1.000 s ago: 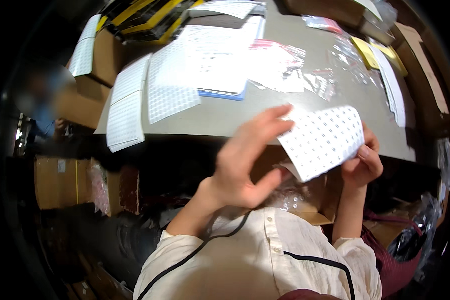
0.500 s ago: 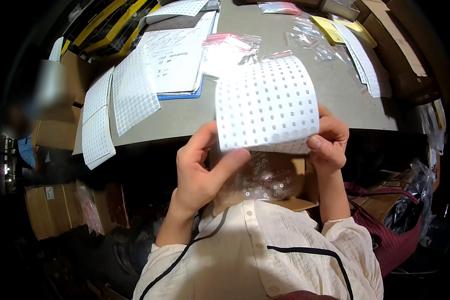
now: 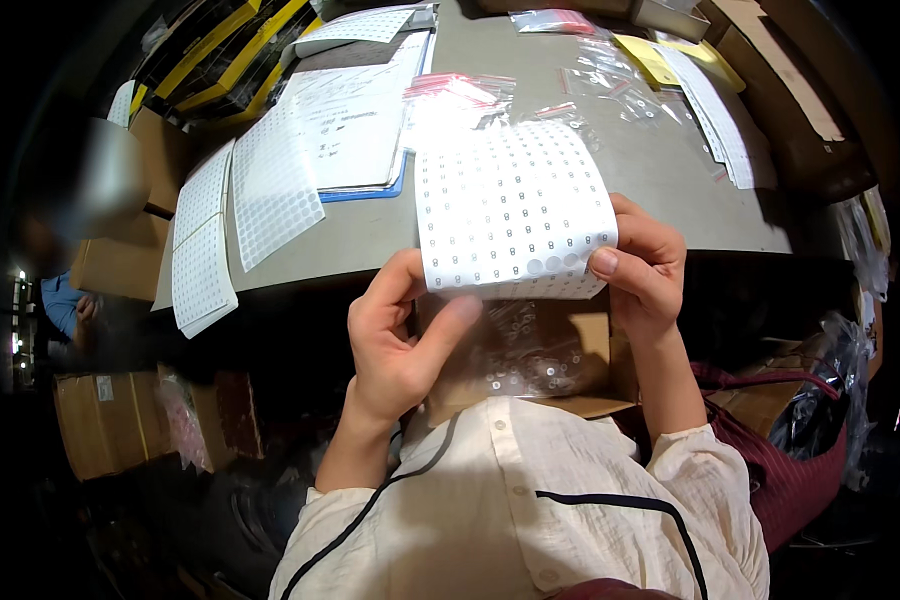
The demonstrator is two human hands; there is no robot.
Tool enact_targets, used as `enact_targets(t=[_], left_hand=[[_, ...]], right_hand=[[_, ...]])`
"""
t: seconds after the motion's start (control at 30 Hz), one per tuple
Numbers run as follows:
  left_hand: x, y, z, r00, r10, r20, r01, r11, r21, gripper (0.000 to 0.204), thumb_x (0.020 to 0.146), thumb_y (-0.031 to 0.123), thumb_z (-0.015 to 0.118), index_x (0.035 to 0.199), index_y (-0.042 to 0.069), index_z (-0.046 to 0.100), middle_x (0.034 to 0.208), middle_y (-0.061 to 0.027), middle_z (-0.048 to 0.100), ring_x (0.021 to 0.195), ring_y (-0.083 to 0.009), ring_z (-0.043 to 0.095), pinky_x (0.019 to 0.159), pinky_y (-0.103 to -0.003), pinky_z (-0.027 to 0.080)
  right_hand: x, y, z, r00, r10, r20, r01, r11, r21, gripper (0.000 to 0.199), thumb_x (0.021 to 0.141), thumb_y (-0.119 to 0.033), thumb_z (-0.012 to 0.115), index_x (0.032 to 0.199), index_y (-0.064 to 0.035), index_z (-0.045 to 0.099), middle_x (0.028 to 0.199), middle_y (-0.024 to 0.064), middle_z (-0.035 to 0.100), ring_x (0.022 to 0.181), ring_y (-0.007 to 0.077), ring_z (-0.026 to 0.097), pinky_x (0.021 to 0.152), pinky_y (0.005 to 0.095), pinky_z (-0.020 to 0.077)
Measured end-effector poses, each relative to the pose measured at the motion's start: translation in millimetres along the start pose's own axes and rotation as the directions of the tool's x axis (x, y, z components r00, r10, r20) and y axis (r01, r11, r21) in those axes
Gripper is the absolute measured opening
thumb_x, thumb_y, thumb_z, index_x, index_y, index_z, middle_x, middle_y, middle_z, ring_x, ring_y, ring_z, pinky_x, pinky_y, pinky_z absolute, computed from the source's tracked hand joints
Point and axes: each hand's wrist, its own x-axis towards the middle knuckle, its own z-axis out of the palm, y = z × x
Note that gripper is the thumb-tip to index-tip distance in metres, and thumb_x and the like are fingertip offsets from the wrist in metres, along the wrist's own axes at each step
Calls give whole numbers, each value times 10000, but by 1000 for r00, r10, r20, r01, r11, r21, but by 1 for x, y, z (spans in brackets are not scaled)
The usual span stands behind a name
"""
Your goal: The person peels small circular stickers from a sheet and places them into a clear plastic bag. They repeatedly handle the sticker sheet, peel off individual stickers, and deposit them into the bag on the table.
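A white sheet of small round printed stickers (image 3: pixel 510 205) is held bent over between my two hands, above the table's near edge. Along its lower right edge several stickers have been peeled off, leaving greyish circles. My left hand (image 3: pixel 395 335) grips the sheet's left lower corner, its thumb in front and the fingers partly hidden behind. My right hand (image 3: pixel 645 262) pinches the right edge between thumb and fingers. Below the sheet, an open cardboard box (image 3: pixel 592 345) holds clear plastic bags (image 3: pixel 530 365) with small round pieces inside.
On the grey table (image 3: pixel 370 232) lie more sticker sheets (image 3: pixel 205 235), a blue clipboard with papers (image 3: pixel 360 130), red-edged zip bags (image 3: pixel 460 92) and a yellow folder (image 3: pixel 650 62). Cartons (image 3: pixel 105 420) stand lower left. A maroon striped bag (image 3: pixel 795 480) is at my right.
Both hands have shifted the sticker sheet slightly left. More of the bare circles along its lower edge now show further left. At the far left, another person's hand has come into view.
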Motion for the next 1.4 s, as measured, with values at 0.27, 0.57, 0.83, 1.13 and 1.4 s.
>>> enact_targets(t=[0.27,0.57,0.83,1.13,1.4], left_hand=[[-7,8,-9,991,110,72,-98,983,-155,479,871,-58,722,1317,-107,553,1197,-144,697,1099,-159,636,985,-294,477],[-22,34,-15,949,259,-177,-270,962,-39,369,803,-33,783,1146,-135,693,1008,-177,773,911,-184,734,845,-287,553],[-28,50,-13,906,280,-317,-245,958,147,267,835,39,821,1063,-83,756,922,-148,787,833,-165,744,756,-283,574],[-22,50,-11,950,251,-184,-214,957,197,276,864,24,793,1104,-97,731,991,-160,778,881,-150,727,805,-268,558],[-12,50,-27,893,328,-307,-318,944,85,403,975,203,735,1229,-90,627,1079,-203,747,978,-204,707,848,-309,554]], right_hand=[[-4,-18,9,959,-210,191,236,964,-125,225,769,-69,704,877,129,719,1098,256,712,962,284,685,855,354,507],[-2,-32,31,961,-127,245,157,982,-107,181,842,-45,696,935,108,723,1065,218,720,915,222,674,817,297,499],[16,-42,28,888,-378,263,453,818,-354,298,917,-216,700,976,75,719,1091,229,700,892,240,679,771,333,545],[12,-38,52,884,-190,426,367,847,-384,343,799,-3,766,1134,39,710,1119,183,714,923,286,699,805,355,564],[10,-44,36,896,-387,219,412,907,-83,274,802,64,719,1073,81,686,1019,192,709,899,220,680,791,297,532]])
